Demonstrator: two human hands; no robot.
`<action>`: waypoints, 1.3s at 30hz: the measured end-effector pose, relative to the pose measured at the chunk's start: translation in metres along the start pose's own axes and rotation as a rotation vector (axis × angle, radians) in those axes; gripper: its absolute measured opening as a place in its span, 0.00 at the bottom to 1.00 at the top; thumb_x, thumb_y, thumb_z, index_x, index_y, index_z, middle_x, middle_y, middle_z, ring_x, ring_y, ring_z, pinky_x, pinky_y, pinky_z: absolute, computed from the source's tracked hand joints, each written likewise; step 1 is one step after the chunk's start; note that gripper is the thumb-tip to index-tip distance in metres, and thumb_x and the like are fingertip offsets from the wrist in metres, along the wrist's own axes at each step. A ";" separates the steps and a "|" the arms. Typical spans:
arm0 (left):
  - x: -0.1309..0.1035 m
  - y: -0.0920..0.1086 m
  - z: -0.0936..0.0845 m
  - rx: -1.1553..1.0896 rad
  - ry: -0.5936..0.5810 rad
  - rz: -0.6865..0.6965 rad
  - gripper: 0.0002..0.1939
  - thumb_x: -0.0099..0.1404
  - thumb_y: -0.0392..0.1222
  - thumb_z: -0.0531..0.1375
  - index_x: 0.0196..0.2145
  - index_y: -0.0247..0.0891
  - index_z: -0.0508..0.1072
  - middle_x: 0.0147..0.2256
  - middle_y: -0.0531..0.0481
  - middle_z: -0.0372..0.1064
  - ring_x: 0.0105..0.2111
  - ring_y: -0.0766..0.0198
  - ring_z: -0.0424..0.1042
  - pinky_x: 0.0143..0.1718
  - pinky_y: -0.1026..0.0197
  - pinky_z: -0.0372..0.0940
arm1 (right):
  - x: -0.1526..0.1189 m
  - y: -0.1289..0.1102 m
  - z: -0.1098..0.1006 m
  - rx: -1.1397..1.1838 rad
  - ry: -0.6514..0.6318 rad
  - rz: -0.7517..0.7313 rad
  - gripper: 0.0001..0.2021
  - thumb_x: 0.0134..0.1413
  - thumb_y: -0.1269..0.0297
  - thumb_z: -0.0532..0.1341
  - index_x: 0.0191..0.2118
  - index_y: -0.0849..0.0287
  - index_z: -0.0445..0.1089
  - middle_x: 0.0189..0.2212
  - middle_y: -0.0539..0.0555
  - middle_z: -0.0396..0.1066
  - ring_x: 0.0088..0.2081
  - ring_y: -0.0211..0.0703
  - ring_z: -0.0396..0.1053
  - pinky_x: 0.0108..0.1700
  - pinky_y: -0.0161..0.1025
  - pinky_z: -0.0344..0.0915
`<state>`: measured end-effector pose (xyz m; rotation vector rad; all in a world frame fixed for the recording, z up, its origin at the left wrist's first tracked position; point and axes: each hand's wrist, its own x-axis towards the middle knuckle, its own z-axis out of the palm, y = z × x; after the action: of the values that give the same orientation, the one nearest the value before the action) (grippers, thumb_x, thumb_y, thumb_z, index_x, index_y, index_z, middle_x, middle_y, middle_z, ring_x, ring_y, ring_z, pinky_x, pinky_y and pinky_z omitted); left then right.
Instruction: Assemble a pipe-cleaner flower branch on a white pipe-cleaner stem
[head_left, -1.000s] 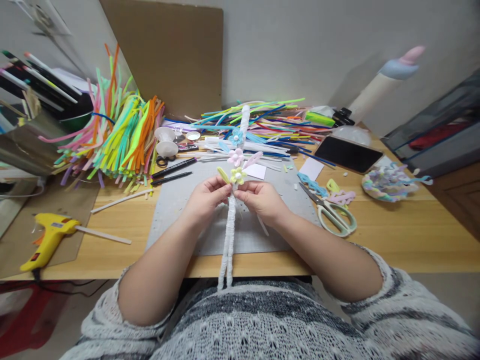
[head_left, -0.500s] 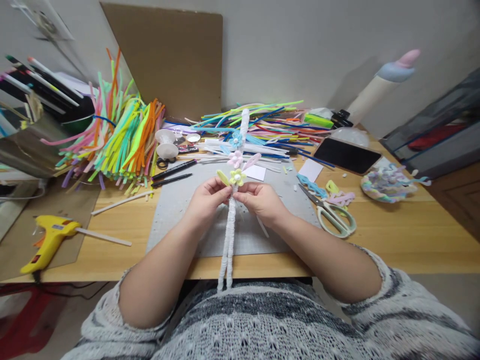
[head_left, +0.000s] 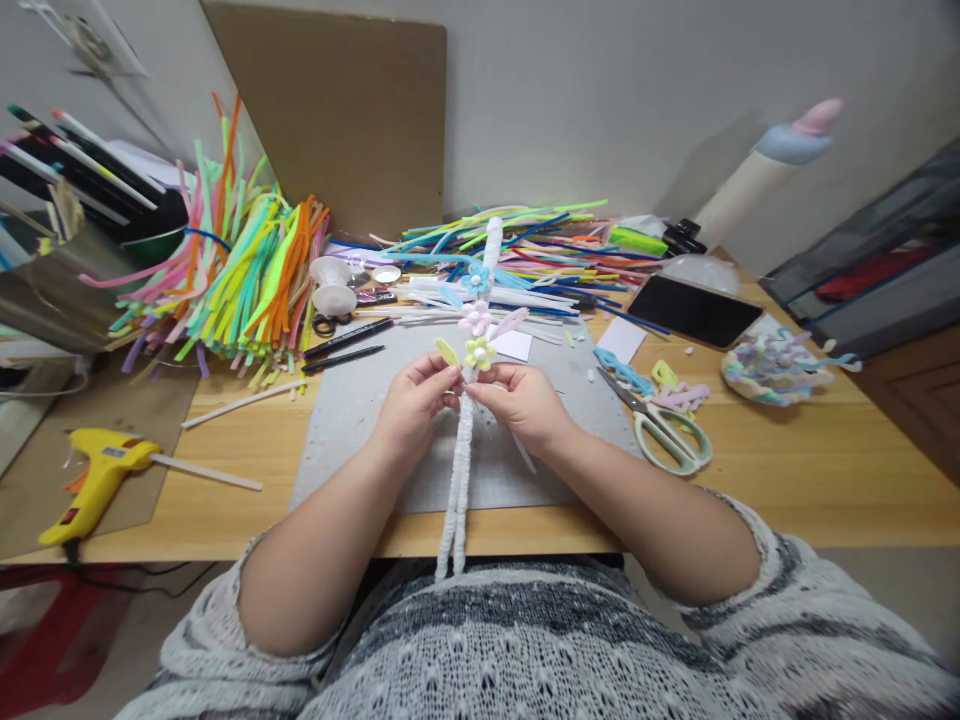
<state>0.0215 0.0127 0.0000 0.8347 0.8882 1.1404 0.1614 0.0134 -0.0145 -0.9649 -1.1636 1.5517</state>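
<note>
A white band wrapped in fuzzy pipe cleaner (head_left: 463,450) stands lengthwise before me, its two lower strands running down past the table edge to my lap. Along its upper part sit a blue flower (head_left: 475,281), a pink flower (head_left: 475,320) and a yellow flower (head_left: 479,353), with small looped leaves at their sides. My left hand (head_left: 415,408) pinches the band from the left, just under the yellow leaf (head_left: 446,351). From the right, my right hand (head_left: 526,402) grips it below the yellow flower. The fingertips hide the exact spot they press.
A grey cutting mat (head_left: 352,450) lies under my hands. Scissors (head_left: 670,432) and a phone (head_left: 696,308) are on the right; a yellow glue gun (head_left: 105,475) is on the left. Bundled pipe cleaners (head_left: 255,280) and two black pens (head_left: 345,342) lie behind the mat.
The flowered upper part of the band has shifted slightly to the right, and the yellow leaf is a little more upright. Both hands keep nearly the same place and grip.
</note>
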 end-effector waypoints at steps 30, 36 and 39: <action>-0.024 0.012 -0.021 1.359 -0.265 0.981 0.10 0.59 0.36 0.57 0.37 0.47 0.75 0.41 0.49 0.73 0.44 0.58 0.68 0.44 0.54 0.60 | 0.001 -0.013 -0.004 0.030 0.117 0.069 0.15 0.33 0.57 0.67 0.22 0.62 0.65 0.11 0.41 0.50 0.18 0.28 0.51 0.23 0.31 0.47; -0.028 0.013 -0.020 1.476 -0.385 1.001 0.12 0.60 0.35 0.55 0.40 0.46 0.73 0.44 0.49 0.72 0.45 0.58 0.68 0.41 0.55 0.59 | -0.002 -0.014 -0.002 0.046 0.091 0.077 0.14 0.33 0.58 0.67 0.21 0.61 0.64 0.10 0.41 0.49 0.17 0.28 0.50 0.23 0.31 0.47; -0.030 0.013 -0.019 1.567 -0.401 1.015 0.12 0.60 0.35 0.55 0.40 0.45 0.73 0.44 0.48 0.72 0.45 0.58 0.68 0.41 0.55 0.59 | -0.002 -0.015 -0.001 0.029 0.097 0.079 0.14 0.33 0.58 0.67 0.21 0.61 0.65 0.10 0.41 0.49 0.17 0.29 0.51 0.23 0.31 0.48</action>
<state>-0.0061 -0.0115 0.0083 2.9183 0.9211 0.8111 0.1664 0.0134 -0.0005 -1.0665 -1.0435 1.5617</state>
